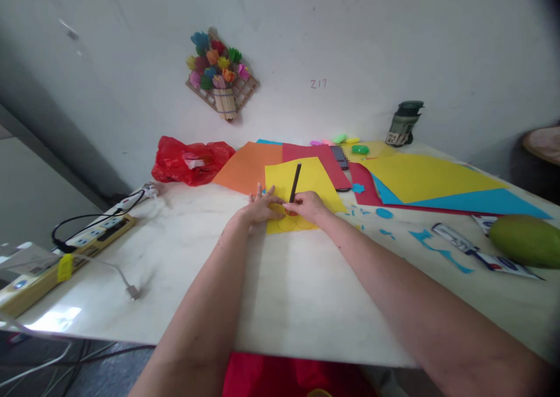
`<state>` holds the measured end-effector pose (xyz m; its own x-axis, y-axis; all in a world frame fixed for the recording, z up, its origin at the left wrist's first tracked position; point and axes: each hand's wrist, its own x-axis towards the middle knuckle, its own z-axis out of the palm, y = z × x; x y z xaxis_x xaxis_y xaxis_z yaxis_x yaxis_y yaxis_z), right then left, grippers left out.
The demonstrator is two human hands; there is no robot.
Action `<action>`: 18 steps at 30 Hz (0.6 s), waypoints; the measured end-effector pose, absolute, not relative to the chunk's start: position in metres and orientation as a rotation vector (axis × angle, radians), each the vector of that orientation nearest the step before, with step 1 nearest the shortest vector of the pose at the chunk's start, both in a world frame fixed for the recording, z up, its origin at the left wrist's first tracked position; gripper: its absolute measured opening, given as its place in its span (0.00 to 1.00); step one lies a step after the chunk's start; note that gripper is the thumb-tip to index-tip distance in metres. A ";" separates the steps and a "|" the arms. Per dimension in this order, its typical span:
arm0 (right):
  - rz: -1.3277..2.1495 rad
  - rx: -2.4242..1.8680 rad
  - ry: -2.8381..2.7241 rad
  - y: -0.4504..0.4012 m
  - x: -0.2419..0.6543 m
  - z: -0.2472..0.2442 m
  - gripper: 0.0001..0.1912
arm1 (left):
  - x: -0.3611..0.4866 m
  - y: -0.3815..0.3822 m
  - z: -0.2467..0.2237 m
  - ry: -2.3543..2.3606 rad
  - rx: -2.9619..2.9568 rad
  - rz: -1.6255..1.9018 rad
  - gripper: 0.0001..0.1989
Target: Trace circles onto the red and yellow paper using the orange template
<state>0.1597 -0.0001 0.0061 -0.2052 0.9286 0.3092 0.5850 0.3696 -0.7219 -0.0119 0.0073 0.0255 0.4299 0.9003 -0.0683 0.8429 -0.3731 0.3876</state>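
Note:
A yellow sheet lies on the white table, partly over orange and red sheets. Round outlines show near its front edge. My right hand grips a black pen, which stands nearly upright with its lower end at the yellow sheet. Just to the left, my left hand rests on the sheet with its fingers spread, its fingertips close to the pen's lower end. What lies under those fingertips is too small to make out.
Blue paper scraps, glue tubes and a green fruit lie right. More sheets and a bottle are behind. A red bag and a power strip sit left.

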 end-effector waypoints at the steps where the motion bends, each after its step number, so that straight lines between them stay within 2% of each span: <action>1: 0.596 -1.306 -1.900 0.000 0.160 0.006 0.12 | -0.012 0.007 0.025 1.490 2.321 0.221 0.23; 18: 0.591 -1.299 -1.876 0.001 0.161 0.005 0.13 | -0.010 0.005 0.028 1.503 2.314 0.239 0.22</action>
<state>0.1609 0.0015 0.0045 -0.1889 0.9263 0.3261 0.5719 0.3737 -0.7302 -0.0101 0.0047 0.0276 0.4167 0.9072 -0.0576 0.8444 -0.3628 0.3941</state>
